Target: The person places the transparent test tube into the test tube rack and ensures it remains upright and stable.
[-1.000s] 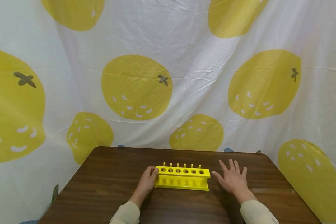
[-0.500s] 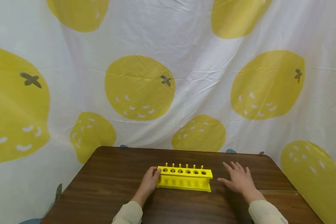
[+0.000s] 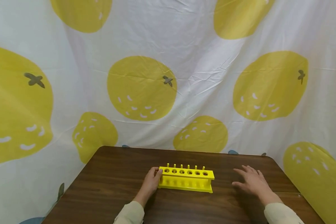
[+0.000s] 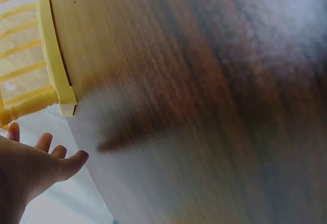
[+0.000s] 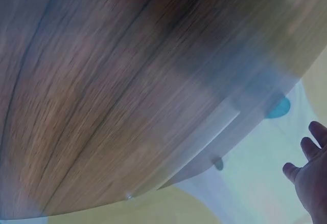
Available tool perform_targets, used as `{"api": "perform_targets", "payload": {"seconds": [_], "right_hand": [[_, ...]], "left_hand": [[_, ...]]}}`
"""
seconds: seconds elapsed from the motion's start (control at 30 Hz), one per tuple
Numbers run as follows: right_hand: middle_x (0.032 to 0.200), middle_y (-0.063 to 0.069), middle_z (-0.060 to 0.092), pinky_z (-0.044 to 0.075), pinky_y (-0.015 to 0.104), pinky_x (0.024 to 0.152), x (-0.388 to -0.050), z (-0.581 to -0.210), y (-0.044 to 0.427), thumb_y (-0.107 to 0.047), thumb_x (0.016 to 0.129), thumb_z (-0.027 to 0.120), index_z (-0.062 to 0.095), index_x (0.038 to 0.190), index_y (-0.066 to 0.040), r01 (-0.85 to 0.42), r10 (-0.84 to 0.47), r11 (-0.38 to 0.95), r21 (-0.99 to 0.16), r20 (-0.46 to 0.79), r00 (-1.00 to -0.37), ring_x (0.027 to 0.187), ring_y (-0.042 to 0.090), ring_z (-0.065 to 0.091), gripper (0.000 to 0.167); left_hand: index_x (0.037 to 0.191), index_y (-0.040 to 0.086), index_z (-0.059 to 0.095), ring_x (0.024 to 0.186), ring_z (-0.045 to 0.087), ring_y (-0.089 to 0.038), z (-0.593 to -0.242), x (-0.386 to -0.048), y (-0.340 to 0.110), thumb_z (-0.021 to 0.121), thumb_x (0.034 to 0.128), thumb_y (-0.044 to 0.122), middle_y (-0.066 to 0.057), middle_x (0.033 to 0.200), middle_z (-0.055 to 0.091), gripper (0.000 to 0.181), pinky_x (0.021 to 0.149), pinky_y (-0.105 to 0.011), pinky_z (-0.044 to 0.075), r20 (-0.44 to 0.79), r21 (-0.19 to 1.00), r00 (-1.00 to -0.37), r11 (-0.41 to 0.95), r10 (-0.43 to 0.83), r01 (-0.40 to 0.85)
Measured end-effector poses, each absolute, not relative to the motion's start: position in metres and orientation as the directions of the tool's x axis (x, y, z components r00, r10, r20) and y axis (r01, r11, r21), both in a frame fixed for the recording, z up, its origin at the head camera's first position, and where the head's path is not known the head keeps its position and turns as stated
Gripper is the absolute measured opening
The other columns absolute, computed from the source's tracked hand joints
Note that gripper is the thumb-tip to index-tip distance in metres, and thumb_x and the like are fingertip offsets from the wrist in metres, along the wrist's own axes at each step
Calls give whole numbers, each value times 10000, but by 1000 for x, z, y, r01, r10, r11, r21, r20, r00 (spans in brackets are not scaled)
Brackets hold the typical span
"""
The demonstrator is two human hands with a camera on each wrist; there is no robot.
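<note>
A yellow test tube rack stands upright on the brown wooden table, with a row of round holes along its top and short pegs behind. My left hand holds its left end, the thumb on the corner of the top bar. In the left wrist view the rack shows at upper left, above several loosely spread fingers of the left hand. Apart from the rack, to its right, my right hand hovers with loose fingers and holds nothing. A long clear tube-like thing lies on the table, partly hard to make out.
The dark wood table has rounded far corners. Close behind and at both sides hangs a white cloth printed with big yellow lemons.
My right hand has moved right, away from the rack and toward the clear tube-like thing. The left hand keeps its place at the rack's end. The head view has shifted slightly.
</note>
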State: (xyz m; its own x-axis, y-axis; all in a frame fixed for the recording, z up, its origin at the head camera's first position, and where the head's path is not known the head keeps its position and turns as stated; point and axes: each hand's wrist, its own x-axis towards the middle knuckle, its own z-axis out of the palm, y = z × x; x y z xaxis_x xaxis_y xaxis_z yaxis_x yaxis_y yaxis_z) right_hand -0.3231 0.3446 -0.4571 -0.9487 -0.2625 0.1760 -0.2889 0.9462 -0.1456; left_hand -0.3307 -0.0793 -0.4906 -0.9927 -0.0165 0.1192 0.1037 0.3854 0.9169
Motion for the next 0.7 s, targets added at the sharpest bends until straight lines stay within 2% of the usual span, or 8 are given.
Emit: {"api": "perform_targets", "payload": {"seconds": [0.53, 0.7], "right_hand": [[1306, 337, 523, 245, 776, 924, -314, -457, 419, -495, 822, 748, 607, 1306, -35, -239, -222, 965, -109, 143, -964, 1229, 591, 388, 683], [1209, 331, 580, 388, 704, 818, -309, -460, 445, -457, 804, 780, 630, 1266, -11, -241, -219, 963, -124, 172, -961, 1117, 562, 509, 660]], "left_hand": [[1272, -17, 528, 1147, 519, -368, -491, -331, -79, 465, 1066, 321, -236, 1284, 543, 400, 960, -552, 407, 92, 920, -995, 384, -30, 74], [1271, -24, 528, 1165, 511, -372, -490, -331, -79, 469, 1065, 317, -240, 1293, 538, 403, 973, -551, 400, 91, 921, -996, 383, -23, 75]]}}
